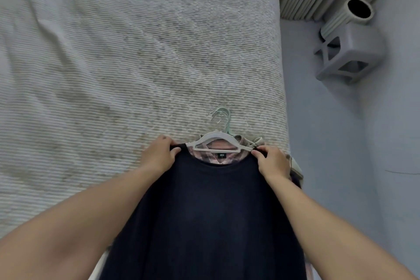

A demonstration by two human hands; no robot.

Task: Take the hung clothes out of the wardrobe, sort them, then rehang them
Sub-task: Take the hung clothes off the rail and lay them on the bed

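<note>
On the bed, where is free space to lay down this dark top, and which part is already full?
The bedspread is bare left of and beyond the left hand, up to the far edge. The near right corner is crowded: the dark top, white hanger and other hung clothes lie stacked there.

Left hand (pixel 160 154): knuckles up, fingers curled, pinching dark fabric at one shoulder. Right hand (pixel 271 161): same pose at the opposite shoulder, thumb and forefinger closed on the cloth edge. Both forearms bare, reaching forward from the lower corners and converging toward centre. Wrists roughly straight. Hands level with each other, well apart.
</note>
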